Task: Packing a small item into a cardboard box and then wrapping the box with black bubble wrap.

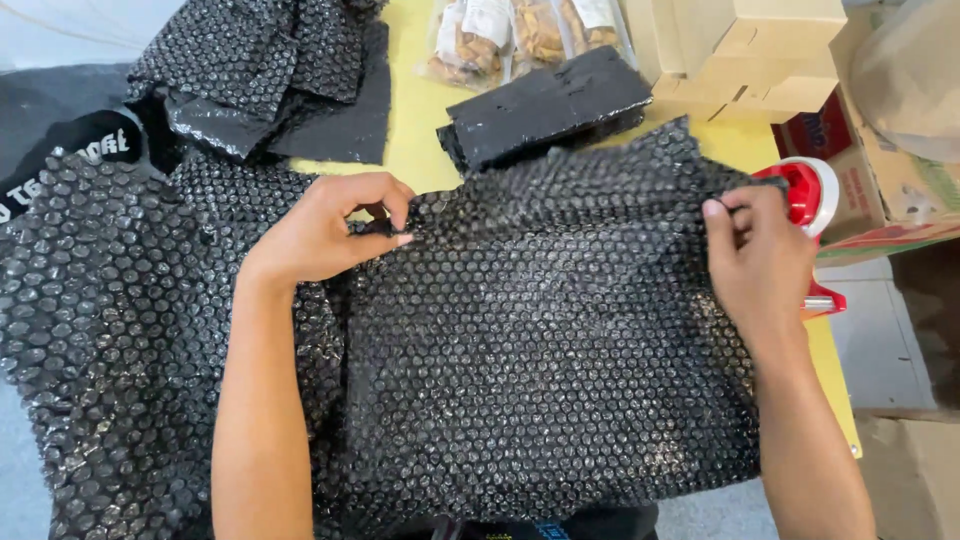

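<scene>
Head view: two hands pinching the far edge of a bubble-wrap sheet

Both hands are gripping the large black bubble-wrap sheet (540, 340), which is lying spread between them and reaching back toward the person. The left hand (330, 230) is pinching the sheet's far edge between thumb and fingertips; the right hand (760, 255) is clamping the far right corner, fingers curled over it. The hands are sitting well apart, with the edge running rumpled between them.

Just beyond the hands, a flat black-wrapped rectangular parcel (545, 105) is lying on the yellow table (420, 110), leaving only a narrow bare strip. Beside the right hand, a red-and-white tape dispenser (812, 200) is sitting at the table's edge, partly hidden by that hand. Past the left hand, more black bubble wrap (270, 70) is piling up and draping off the table. Beyond the parcel, clear snack bags (520, 30) and tan cardboard boxes (740, 50) are being cut off by the frame. What the sheet is covering cannot be made out.
</scene>
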